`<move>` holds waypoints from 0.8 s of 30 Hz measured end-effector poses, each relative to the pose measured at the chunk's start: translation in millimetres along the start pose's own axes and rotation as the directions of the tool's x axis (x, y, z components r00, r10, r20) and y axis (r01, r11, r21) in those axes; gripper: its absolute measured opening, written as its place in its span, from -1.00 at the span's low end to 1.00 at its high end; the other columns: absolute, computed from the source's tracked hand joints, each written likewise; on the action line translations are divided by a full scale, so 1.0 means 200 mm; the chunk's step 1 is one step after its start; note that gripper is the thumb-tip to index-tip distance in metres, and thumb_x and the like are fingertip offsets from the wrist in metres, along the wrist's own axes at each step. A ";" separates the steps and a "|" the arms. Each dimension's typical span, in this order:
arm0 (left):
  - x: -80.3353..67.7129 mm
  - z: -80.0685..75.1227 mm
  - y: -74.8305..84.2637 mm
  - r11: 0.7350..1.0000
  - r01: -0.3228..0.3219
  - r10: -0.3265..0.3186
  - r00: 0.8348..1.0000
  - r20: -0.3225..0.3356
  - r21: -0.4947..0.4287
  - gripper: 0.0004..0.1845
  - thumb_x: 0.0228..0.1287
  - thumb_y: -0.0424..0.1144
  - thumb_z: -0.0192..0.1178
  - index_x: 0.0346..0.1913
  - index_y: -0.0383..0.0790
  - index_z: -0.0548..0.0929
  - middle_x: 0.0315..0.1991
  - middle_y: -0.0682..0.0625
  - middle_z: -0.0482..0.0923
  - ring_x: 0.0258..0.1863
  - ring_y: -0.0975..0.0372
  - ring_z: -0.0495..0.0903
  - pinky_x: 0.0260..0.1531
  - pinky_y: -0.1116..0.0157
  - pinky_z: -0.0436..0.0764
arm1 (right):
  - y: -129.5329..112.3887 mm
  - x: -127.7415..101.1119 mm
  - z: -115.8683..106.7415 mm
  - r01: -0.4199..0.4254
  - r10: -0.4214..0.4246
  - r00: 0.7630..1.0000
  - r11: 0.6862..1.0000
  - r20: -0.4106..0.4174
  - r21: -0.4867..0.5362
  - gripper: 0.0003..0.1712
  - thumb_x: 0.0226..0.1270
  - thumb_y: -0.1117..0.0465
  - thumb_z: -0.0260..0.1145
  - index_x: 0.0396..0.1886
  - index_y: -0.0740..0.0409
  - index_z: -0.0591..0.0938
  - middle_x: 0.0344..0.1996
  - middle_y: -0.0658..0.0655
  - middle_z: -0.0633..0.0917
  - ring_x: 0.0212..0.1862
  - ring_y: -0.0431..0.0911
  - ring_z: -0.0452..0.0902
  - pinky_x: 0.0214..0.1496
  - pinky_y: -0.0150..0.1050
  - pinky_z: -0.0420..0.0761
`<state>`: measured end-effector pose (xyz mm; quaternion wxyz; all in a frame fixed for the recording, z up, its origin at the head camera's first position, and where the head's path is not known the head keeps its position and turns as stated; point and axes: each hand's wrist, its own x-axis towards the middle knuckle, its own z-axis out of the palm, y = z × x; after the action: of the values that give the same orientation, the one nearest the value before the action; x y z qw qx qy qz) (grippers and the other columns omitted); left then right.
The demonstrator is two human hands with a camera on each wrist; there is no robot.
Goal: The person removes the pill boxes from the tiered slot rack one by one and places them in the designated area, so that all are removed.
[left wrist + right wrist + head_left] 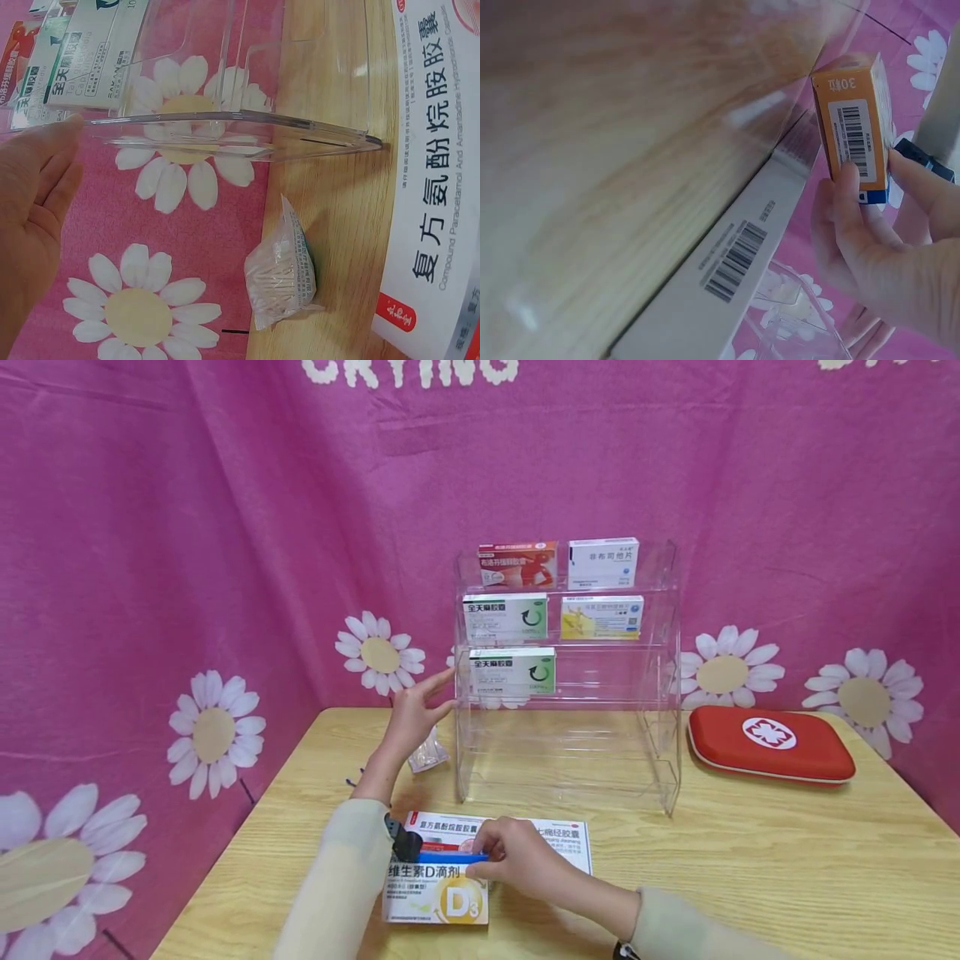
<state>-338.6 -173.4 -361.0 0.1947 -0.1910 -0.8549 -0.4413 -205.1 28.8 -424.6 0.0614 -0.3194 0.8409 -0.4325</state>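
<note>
My left hand (429, 695) is raised with straight fingers at the left wall of a clear acrylic tiered shelf (663, 693), beside a green-and-white medicine box (512, 671). In the left wrist view the left hand's (36, 187) fingertip reaches the shelf's edge (225, 124). Near the table's front, my right hand (513, 857) grips a white and orange vitamin D3 box (435, 893) by its blue edge. The right wrist view shows the fingers of the right hand (870, 232) curled round the box's orange barcode end (853, 131).
Several more medicine boxes fill the shelf's upper tiers. Two flat white boxes (558, 843) lie under the D3 box. A small plastic packet (429, 752) sits left of the shelf, and a red first-aid case (771, 745) lies at the right. A pink flowered cloth hangs behind.
</note>
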 end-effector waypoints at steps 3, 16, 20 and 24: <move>0.00 0.00 0.00 1.000 -0.006 0.006 1.000 -0.002 0.007 -0.45 0.17 -0.44 0.33 0.27 -0.33 0.52 0.19 -0.30 0.55 0.16 -0.09 0.60 0.13 0.04 0.67 | -0.01 -0.02 0.01 0.004 -0.004 1.000 1.000 0.021 -0.004 -0.79 0.08 0.22 0.53 -0.40 0.20 0.65 -0.45 0.05 0.68 -0.43 -0.41 0.43 -0.38 -0.55 0.54; 0.00 0.01 -0.01 1.000 0.013 -0.013 1.000 -0.003 -0.004 -0.44 0.18 -0.43 0.33 0.28 -0.30 0.52 0.20 -0.26 0.56 0.16 -0.06 0.61 0.11 0.15 0.68 | -0.04 -0.04 0.04 0.015 -0.006 0.996 0.995 0.089 -0.095 -0.80 0.14 0.18 0.49 -0.46 0.21 0.66 -0.57 -0.04 0.62 -0.46 -0.38 0.34 -0.44 -0.55 0.44; 0.00 0.01 -0.01 1.000 -0.001 0.001 1.000 -0.008 -0.005 -0.45 0.18 -0.43 0.33 0.27 -0.31 0.52 0.19 -0.27 0.56 0.15 -0.06 0.62 0.10 0.07 0.68 | -0.04 -0.03 0.06 0.037 -0.025 0.996 0.989 0.085 -0.145 -0.80 0.13 0.19 0.50 -0.47 0.21 0.68 -0.59 -0.06 0.60 -0.49 -0.41 0.31 -0.47 -0.57 0.42; 0.00 0.01 -0.01 1.000 -0.016 0.016 1.000 -0.013 -0.002 -0.45 0.16 -0.44 0.34 0.27 -0.33 0.53 0.18 -0.28 0.57 0.14 -0.07 0.62 0.09 0.03 0.69 | -0.03 -0.03 0.07 0.050 -0.037 0.996 0.984 0.080 -0.168 -0.82 0.09 0.24 0.51 -0.47 0.22 0.67 -0.57 -0.02 0.61 -0.48 -0.40 0.34 -0.47 -0.58 0.44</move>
<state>-339.0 -173.6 -363.2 0.2035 -0.1952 -0.8516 -0.4420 -191.8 19.1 -429.9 0.0564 -0.3582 0.8646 -0.3478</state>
